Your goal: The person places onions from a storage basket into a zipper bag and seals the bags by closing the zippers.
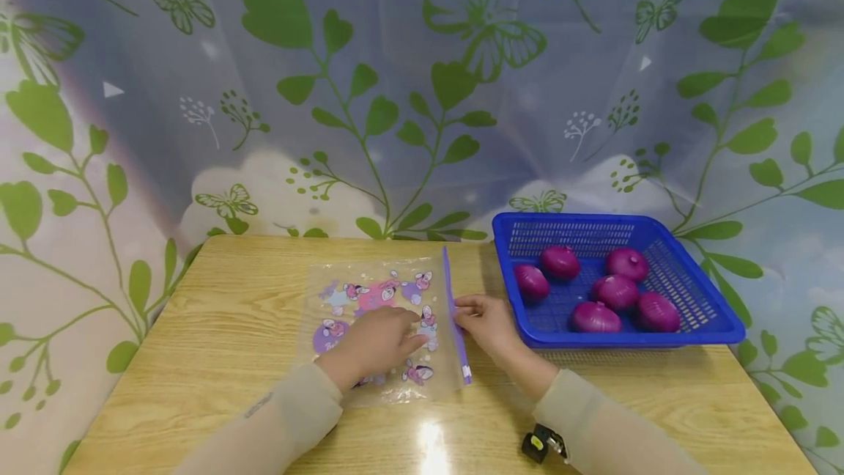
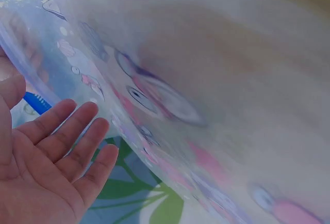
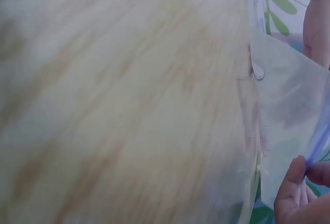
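Observation:
A clear zip bag (image 1: 412, 275) printed with pink and purple cartoon figures lies flat on the table. Its purple zip strip (image 1: 448, 281) runs along the right side, with a white slider (image 1: 467, 371) at the near end. My right hand (image 1: 486, 325) pinches this strip near its middle; in the right wrist view, the thumb and fingers (image 3: 294, 177) meet on the strip, which is raised there. Over the middle of the bag is my left hand (image 1: 376, 343), fingers extended. In the left wrist view its palm (image 2: 41, 182) faces the camera, holding nothing.
A blue plastic basket (image 1: 633, 338) with several purple onions (image 1: 560, 262) stands right of the bag, close beside my right hand. The wooden table (image 1: 217, 328) ends at the back against a curtain (image 1: 395, 35) printed with leaves and butterflies.

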The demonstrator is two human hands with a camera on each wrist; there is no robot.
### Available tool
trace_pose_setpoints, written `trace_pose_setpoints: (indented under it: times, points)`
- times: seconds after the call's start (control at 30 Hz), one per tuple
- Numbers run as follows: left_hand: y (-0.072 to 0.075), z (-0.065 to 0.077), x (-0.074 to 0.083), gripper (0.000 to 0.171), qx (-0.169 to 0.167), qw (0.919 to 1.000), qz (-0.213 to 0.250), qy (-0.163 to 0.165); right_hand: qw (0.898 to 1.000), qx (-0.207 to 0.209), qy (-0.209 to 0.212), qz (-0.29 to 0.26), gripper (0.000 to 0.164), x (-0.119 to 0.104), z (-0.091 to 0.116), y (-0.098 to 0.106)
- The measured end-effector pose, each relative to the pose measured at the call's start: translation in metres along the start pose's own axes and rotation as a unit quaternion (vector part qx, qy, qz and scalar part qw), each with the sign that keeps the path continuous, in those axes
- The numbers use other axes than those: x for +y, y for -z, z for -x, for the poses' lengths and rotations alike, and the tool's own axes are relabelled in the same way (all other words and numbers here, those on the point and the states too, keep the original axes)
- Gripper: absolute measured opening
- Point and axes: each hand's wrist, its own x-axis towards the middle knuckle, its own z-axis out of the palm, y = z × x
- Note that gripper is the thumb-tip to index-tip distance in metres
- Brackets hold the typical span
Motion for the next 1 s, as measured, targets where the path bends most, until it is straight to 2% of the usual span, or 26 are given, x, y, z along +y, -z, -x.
trace_pose_setpoints:
  times: [0.2, 0.67, 1.0]
  points:
    - [-0.002, -0.005, 0.007, 0.045, 0.004, 0.9999, 0.010, 0.005, 0.999, -0.026, -0.008, -0.046, 0.023, -0.002, 0.003, -0.002]
    - [-0.009, -0.014, 0.016, 0.055, -0.008, 0.9963, 0.084, 0.020, 0.997, -0.044, -0.022, -0.062, 0.024, -0.004, 0.005, -0.003]
    - [-0.010, -0.017, 0.019, 0.047, 0.003, 0.9949, 0.098, 0.024, 0.993, -0.076, -0.034, -0.087, 0.029, -0.008, 0.007, -0.003]
